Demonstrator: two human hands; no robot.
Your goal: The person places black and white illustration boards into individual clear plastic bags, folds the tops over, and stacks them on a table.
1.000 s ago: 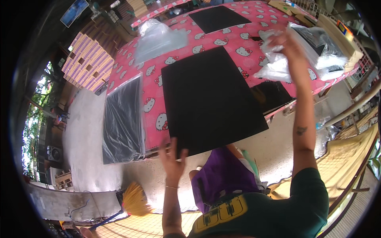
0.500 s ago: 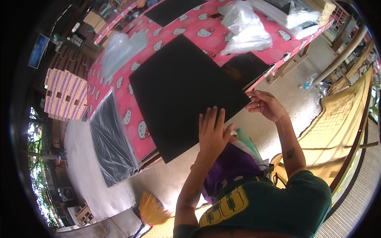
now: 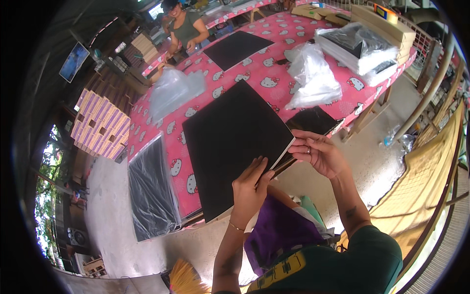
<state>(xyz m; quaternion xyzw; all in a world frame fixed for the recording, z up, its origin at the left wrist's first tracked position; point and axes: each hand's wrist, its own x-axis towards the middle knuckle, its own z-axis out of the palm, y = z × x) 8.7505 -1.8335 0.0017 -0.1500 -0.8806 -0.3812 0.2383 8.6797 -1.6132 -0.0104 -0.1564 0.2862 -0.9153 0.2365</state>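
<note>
A large flat black board [image 3: 237, 142] with a pale edge lies over the near part of the pink table, its near edge tilted up a little. My left hand [image 3: 250, 183] is closed on the near edge, fingertips on the black face and thumb at the rim. At the board's right corner, my right hand [image 3: 318, 153] pinches the edge between thumb and fingers. Under and beyond that corner lies a glossy black panel [image 3: 313, 120]. To the left, a black panel in transparent plastic [image 3: 152, 191] hangs partly past the table's edge.
Plastic bags [image 3: 313, 76] and another plastic pile [image 3: 174, 93] lie on the pink table cover [image 3: 269, 82]. A black board [image 3: 237, 49] lies farther back. Wrapped panels [image 3: 357, 49] stack at right. A co-worker [image 3: 188, 29] stands across. Boxes [image 3: 100, 125] stand left; a broom [image 3: 186, 279] is below.
The board's near edge has lifted and now shows its pale side. My left hand has gone from lying flat on the board to gripping its edge. The view has shifted, bringing the co-worker into sight.
</note>
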